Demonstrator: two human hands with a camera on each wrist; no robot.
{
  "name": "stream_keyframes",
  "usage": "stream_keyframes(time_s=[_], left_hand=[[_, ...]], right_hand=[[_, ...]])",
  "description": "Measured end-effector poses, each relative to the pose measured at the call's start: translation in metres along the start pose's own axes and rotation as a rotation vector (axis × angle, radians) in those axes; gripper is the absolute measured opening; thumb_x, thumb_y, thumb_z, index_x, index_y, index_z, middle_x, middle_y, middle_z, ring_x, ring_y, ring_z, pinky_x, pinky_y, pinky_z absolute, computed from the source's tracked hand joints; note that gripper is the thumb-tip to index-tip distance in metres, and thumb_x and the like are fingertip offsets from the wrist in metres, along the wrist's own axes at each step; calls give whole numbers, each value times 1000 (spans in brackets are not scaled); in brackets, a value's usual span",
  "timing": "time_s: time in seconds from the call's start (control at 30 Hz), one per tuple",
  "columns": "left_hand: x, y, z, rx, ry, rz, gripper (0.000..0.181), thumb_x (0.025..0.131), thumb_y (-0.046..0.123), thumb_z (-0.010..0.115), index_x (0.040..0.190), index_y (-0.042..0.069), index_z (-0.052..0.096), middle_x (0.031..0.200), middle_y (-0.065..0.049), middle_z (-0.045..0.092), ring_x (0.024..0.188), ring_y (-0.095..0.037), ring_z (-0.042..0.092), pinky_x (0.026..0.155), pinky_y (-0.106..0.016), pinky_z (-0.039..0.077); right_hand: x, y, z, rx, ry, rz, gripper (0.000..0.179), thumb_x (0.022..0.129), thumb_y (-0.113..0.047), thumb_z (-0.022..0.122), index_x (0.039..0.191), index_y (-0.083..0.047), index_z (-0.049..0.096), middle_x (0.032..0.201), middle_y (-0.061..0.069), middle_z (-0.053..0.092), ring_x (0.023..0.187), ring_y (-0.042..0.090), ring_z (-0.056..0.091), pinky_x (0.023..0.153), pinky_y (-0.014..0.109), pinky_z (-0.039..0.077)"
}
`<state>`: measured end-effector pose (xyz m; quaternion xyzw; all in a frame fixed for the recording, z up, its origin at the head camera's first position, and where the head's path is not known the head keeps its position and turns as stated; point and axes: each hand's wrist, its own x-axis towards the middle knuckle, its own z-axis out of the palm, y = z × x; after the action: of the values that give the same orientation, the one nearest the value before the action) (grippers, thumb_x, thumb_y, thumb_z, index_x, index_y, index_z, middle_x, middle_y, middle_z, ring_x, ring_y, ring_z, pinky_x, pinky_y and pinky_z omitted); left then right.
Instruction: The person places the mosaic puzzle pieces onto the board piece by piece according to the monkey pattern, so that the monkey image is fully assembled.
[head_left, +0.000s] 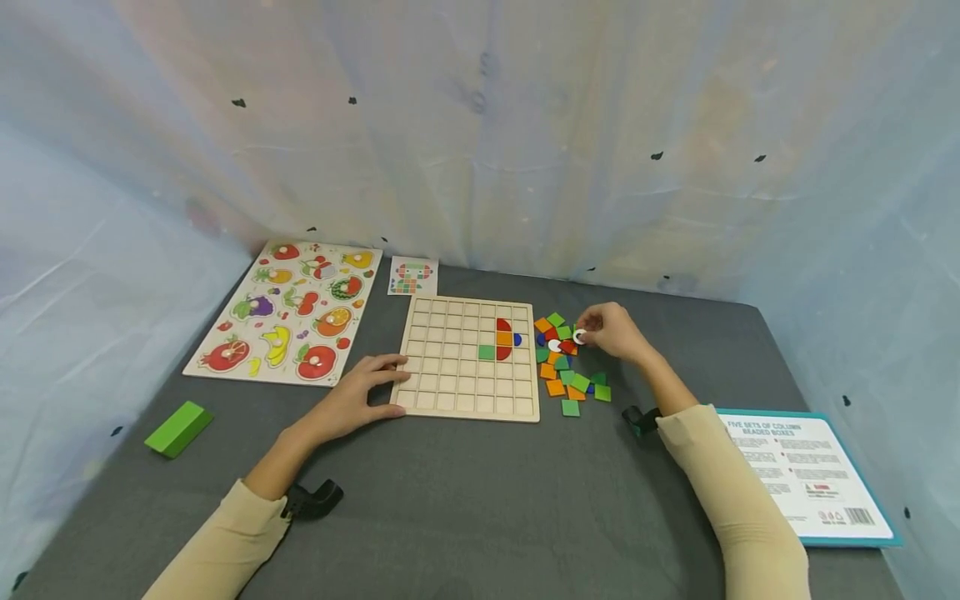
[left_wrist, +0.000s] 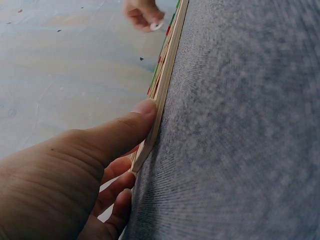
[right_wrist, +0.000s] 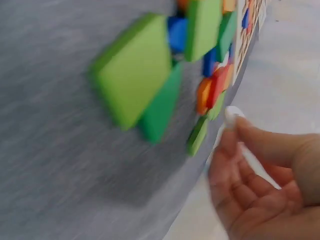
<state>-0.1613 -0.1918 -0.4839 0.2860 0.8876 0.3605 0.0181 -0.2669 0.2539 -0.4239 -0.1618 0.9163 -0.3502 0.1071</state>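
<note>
A wooden grid board (head_left: 442, 404) lies on the grey cloth, holding a few coloured tiles: red curved ones, an orange square, a green square (head_left: 487, 352) and a blue piece. My left hand (head_left: 360, 392) rests at its left edge, with the thumb (left_wrist: 142, 112) near the front corner and fingertips farther up the edge. Beyond the board's right side, my right hand (head_left: 611, 329) pinches a small round white piece (head_left: 578, 337) with a dark centre between thumb and fingertips. It is raised over the far end of a loose heap of coloured tiles (head_left: 570, 407).
Left of the board lies a fruit picture board (head_left: 255, 333), with a small pattern card (head_left: 412, 276) beside it. A green block (head_left: 178, 429) sits at the left. A white and teal box (head_left: 817, 483) lies at the right, partly under the right sleeve. A pale curtain (head_left: 480, 150) hangs behind.
</note>
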Motion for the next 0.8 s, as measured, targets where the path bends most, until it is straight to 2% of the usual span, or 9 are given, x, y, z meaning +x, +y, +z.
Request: stream_keyframes(time_s=[0.13, 0.27, 0.37, 0.47, 0.6, 0.8], left_hand=[[-1, -1, 0, 4, -1, -5, 58, 84, 30, 82, 133, 5, 64, 149, -13, 46, 133, -33, 40, 104, -56, 37], [-1, -1, 1, -1, 1, -6, 58, 84, 29, 82, 133, 5, 64, 149, -13, 46, 132, -33, 40, 103, -56, 37], [0, -1, 1, -10, 1, 2, 57, 84, 29, 82, 133, 5, 64, 149, -13, 45, 132, -33, 40, 103, -56, 38], [0, -1, 2, -11, 0, 9, 57, 85, 29, 81, 133, 5, 64, 149, -13, 45, 132, -33, 40, 103, -56, 38], [0, -1, 3, -8, 5, 7, 57, 84, 30, 82, 133, 5, 64, 149, -13, 46, 132, -32, 40, 103, -55, 37], [-1, -1, 1, 7, 10, 6, 57, 84, 29, 82, 133, 5, 64, 149, -13, 46, 133, -33, 40, 104, -56, 37]], right_hand=[[19, -24, 16, 108, -13, -41, 17, 94, 4, 64, 110, 10, 69, 98, 22, 68, 84, 35, 68, 77, 47, 56], [41, -50, 45, 136, -64, -111, 20, 93, 6, 65, 111, 10, 70, 99, 22, 68, 84, 34, 67, 74, 40, 55], [55, -64, 66, 140, -74, -132, 20, 92, 5, 68, 111, 10, 70, 95, 21, 68, 83, 31, 65, 71, 34, 54], [61, -73, 81, 72, -48, -107, 15, 91, 1, 71, 106, 5, 73, 88, 14, 68, 79, 25, 63, 68, 31, 52], [62, -81, 90, -92, 1, -104, 8, 90, -4, 74, 96, -3, 77, 83, 6, 70, 73, 19, 63, 64, 31, 50], [58, -87, 95, -251, 44, -126, 11, 90, -12, 76, 99, -8, 80, 89, 5, 73, 76, 19, 65, 57, 27, 49]])
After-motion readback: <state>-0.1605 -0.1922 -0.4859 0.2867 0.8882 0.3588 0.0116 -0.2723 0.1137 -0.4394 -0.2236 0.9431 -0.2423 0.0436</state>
